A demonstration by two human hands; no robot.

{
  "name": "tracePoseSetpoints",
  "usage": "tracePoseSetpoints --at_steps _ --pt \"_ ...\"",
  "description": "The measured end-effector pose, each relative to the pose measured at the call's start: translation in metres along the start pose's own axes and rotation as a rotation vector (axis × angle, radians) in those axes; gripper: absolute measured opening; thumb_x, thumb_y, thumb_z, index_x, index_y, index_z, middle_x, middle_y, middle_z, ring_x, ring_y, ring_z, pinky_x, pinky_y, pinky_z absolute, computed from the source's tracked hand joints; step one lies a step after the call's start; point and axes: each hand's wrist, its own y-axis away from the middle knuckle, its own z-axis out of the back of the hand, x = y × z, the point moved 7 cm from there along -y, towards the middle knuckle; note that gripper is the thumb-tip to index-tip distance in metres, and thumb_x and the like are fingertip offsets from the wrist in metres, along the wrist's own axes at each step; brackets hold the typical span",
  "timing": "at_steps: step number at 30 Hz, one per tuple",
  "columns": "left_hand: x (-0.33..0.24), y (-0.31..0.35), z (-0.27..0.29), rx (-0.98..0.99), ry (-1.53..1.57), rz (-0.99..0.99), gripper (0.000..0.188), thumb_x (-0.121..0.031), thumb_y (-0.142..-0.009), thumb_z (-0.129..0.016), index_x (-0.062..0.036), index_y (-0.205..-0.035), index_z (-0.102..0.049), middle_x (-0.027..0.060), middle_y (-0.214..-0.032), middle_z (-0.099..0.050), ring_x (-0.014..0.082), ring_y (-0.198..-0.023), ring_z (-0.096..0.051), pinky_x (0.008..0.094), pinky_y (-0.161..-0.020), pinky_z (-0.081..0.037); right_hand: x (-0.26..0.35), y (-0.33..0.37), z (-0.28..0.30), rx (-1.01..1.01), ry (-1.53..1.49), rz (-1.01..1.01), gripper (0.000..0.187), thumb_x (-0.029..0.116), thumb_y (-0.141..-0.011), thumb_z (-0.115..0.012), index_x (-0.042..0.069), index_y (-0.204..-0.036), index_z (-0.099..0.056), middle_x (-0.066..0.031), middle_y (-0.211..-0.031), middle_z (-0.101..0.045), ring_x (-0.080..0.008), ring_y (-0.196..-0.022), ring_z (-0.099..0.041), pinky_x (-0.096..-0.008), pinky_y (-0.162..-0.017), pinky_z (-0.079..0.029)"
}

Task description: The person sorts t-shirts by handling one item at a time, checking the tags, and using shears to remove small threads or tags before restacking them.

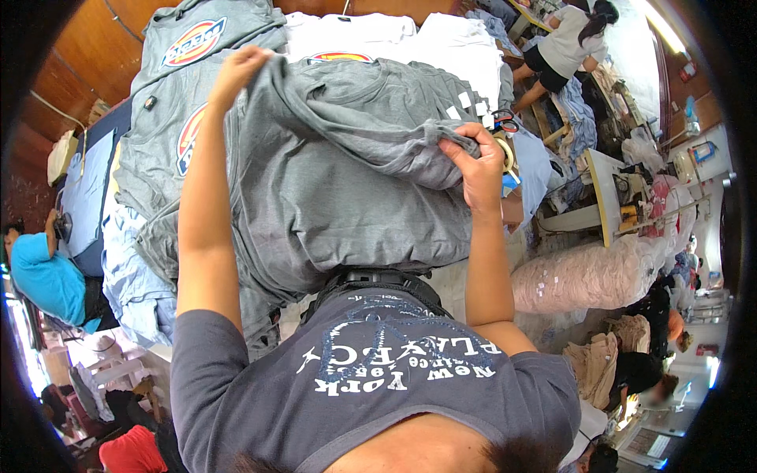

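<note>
Both arms reach out over a table piled with grey T-shirts. A grey T-shirt (339,197) is spread toward my body, its far edge lifted and bunched between my hands. My left hand (240,75), raised at the upper left, pinches one end of that edge. At the right, my right hand (479,162) grips the other end between thumb and fingers. Beyond the lifted cloth lie several stacked grey shirts (386,79) with small white labels (465,100) along their right side. Another grey shirt with a printed oval logo (193,43) lies at the far left.
White shirts (351,31) lie behind the grey pile. Scissors (505,121) and a yellowish tape roll (505,155) sit beside my right hand. Light blue cloth (134,264) hangs at the left. A person in blue (43,272) and one in white (574,43) are nearby.
</note>
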Motion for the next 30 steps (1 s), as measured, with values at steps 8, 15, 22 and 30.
tracePoseSetpoints --at_steps 8,15,22,30 --pt "-0.023 0.026 -0.051 -0.161 -0.439 -0.449 0.009 -0.010 -0.073 -0.059 -0.0016 -0.076 -0.058 0.0141 -0.077 -0.059 0.0286 -0.075 -0.057 0.0331 -0.067 -0.044 -0.007 -0.003 0.030 -0.131 0.070 0.011 0.017 -0.006 -0.065 -0.066 0.000 -0.079 -0.057 0.0002 -0.078 -0.056 -0.0068 -0.072 -0.049 -0.0195 -0.068 -0.040" --pt "-0.121 0.163 0.049 -0.819 0.109 -0.461 0.009 -0.007 -0.084 -0.050 0.0001 -0.085 -0.056 0.0054 -0.084 -0.057 0.0117 -0.078 -0.051 0.0234 -0.074 -0.039 0.060 0.023 0.114 -0.304 -0.039 0.176 0.020 -0.009 -0.063 -0.059 0.000 -0.080 -0.060 -0.0052 -0.083 -0.057 -0.0136 -0.076 -0.053 -0.0244 -0.070 -0.043" --pt "-0.254 0.273 0.046 -0.573 -0.094 -0.912 0.028 -0.025 -0.077 -0.056 -0.0029 -0.069 -0.041 0.0185 -0.072 -0.053 0.0282 -0.075 -0.056 0.0454 -0.067 -0.049 0.192 0.073 0.139 -0.705 0.673 0.748 0.017 0.011 -0.074 -0.056 -0.002 -0.084 -0.058 -0.0104 -0.083 -0.055 -0.0209 -0.081 -0.054 -0.0332 -0.079 -0.043" --pt "-0.184 0.246 0.043 -0.641 0.234 -0.458 0.011 -0.008 -0.082 -0.051 0.0025 -0.082 -0.054 0.0087 -0.088 -0.055 0.0145 -0.083 -0.049 0.0248 -0.080 -0.036 0.130 0.042 0.187 -0.232 -0.037 0.371 0.017 -0.005 -0.065 -0.061 -0.005 -0.082 -0.058 -0.0111 -0.089 -0.058 -0.0189 -0.084 -0.055 -0.0280 -0.077 -0.043"
